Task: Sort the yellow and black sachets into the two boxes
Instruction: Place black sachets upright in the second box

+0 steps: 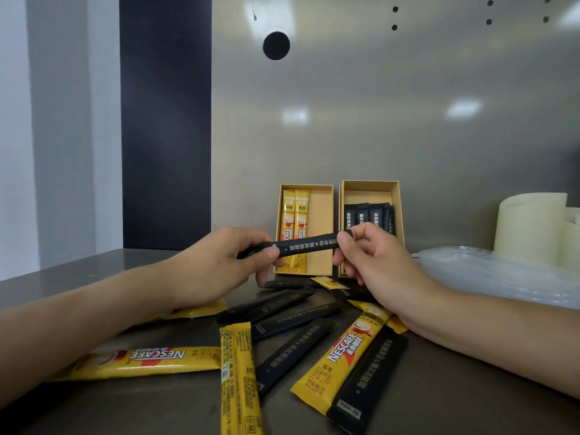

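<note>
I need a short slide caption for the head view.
Both hands hold a black sachet before two boxes.

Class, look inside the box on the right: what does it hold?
The right box holds several black sachets standing side by side. Its front part is hidden by the right hand, so the exact count cannot be told.

Workshop bench (maybe lab), steel panel, counter

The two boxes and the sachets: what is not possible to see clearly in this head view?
- Right box: its front end is hidden behind the right hand, so the black sachets inside cannot be counted.
- Held black sachet: its left end is hidden in the left hand.
- Yellow sachet: cut off by the bottom edge.
</note>
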`<action>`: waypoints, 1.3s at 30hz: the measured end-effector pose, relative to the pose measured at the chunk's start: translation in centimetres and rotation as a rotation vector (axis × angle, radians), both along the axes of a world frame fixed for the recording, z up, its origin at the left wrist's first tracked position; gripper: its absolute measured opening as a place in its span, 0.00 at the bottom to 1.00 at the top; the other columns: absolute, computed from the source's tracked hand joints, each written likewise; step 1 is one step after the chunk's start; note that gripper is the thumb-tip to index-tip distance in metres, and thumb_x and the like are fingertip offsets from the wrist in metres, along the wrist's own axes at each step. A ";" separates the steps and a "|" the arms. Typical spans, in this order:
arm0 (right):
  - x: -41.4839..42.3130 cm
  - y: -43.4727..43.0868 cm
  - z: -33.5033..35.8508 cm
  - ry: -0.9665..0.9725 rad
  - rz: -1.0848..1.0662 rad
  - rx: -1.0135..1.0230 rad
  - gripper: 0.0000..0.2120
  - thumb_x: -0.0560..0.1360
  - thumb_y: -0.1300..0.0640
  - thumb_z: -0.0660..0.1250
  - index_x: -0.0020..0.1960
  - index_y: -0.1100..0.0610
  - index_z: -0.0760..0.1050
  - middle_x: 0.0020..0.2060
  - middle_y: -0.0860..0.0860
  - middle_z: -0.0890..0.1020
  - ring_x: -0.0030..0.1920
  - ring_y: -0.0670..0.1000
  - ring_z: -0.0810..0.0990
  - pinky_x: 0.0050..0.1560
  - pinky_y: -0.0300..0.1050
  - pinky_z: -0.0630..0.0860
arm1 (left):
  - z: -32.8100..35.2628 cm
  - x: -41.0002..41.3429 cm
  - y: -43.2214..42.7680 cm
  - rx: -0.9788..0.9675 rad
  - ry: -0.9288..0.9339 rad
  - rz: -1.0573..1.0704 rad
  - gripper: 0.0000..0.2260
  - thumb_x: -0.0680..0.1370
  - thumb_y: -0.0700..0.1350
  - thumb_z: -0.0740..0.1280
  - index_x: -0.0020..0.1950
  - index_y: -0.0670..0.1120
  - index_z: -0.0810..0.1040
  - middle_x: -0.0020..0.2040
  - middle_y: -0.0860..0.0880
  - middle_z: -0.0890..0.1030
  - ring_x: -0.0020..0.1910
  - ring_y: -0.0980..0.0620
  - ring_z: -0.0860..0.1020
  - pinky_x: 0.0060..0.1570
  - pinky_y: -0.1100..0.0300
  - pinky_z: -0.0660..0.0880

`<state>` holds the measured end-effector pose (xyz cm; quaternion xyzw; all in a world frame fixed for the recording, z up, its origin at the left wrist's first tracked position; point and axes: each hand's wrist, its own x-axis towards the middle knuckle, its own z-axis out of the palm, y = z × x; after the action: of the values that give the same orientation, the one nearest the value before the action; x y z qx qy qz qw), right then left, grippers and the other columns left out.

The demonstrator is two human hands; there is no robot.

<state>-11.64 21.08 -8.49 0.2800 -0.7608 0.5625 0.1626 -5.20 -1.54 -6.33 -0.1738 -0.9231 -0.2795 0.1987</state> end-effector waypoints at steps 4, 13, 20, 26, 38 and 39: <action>-0.1 0.0 0.0 0.050 -0.025 0.001 0.05 0.84 0.53 0.59 0.54 0.51 0.73 0.38 0.46 0.84 0.32 0.38 0.76 0.36 0.34 0.72 | 0.1 0.0 0.4 0.007 0.026 0.011 0.13 0.83 0.49 0.60 0.51 0.45 0.82 0.33 0.58 0.81 0.32 0.68 0.77 0.32 0.74 0.72; -0.3 0.3 0.1 0.038 -0.048 -0.111 0.08 0.85 0.50 0.55 0.59 0.53 0.69 0.40 0.47 0.84 0.31 0.39 0.79 0.36 0.40 0.74 | 1.4 0.2 -0.1 0.447 0.282 0.066 0.11 0.82 0.53 0.61 0.54 0.50 0.79 0.35 0.48 0.72 0.32 0.52 0.70 0.35 0.55 0.72; -0.2 0.4 0.0 0.033 -0.013 -0.111 0.05 0.84 0.50 0.56 0.55 0.50 0.69 0.40 0.45 0.86 0.38 0.47 0.83 0.32 0.38 0.75 | 1.4 -0.5 -0.6 0.754 0.110 -0.014 0.18 0.71 0.43 0.64 0.61 0.51 0.77 0.41 0.48 0.73 0.43 0.46 0.72 0.53 0.44 0.72; -0.5 0.3 -0.2 0.092 -0.017 -0.066 0.01 0.84 0.51 0.58 0.55 0.46 0.67 0.45 0.51 0.87 0.41 0.50 0.84 0.36 0.43 0.75 | 0.5 -1.2 -0.9 0.496 0.062 -0.016 0.23 0.80 0.30 0.62 0.73 0.47 0.66 0.47 0.44 0.77 0.49 0.42 0.82 0.50 0.52 0.82; 0.9 1.1 5.7 0.253 0.018 0.160 0.11 0.80 0.55 0.66 0.60 0.48 0.68 0.49 0.47 0.86 0.45 0.44 0.85 0.47 0.41 0.79 | 0.5 -0.5 -0.9 0.477 0.025 0.021 0.11 0.84 0.42 0.61 0.66 0.47 0.68 0.49 0.44 0.85 0.44 0.46 0.87 0.48 0.53 0.84; 0.7 1.2 7.1 0.290 0.017 0.207 0.12 0.80 0.56 0.67 0.60 0.49 0.68 0.49 0.48 0.86 0.46 0.45 0.85 0.48 0.42 0.81 | 0.5 -0.5 -1.0 0.472 0.031 0.020 0.11 0.84 0.42 0.61 0.66 0.47 0.69 0.49 0.44 0.85 0.44 0.46 0.87 0.48 0.53 0.84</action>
<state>-10.90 22.28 -1.40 0.3797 -0.7809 0.4362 0.2363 -5.74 -2.50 -5.85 -0.1175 -0.8309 -0.4827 0.2507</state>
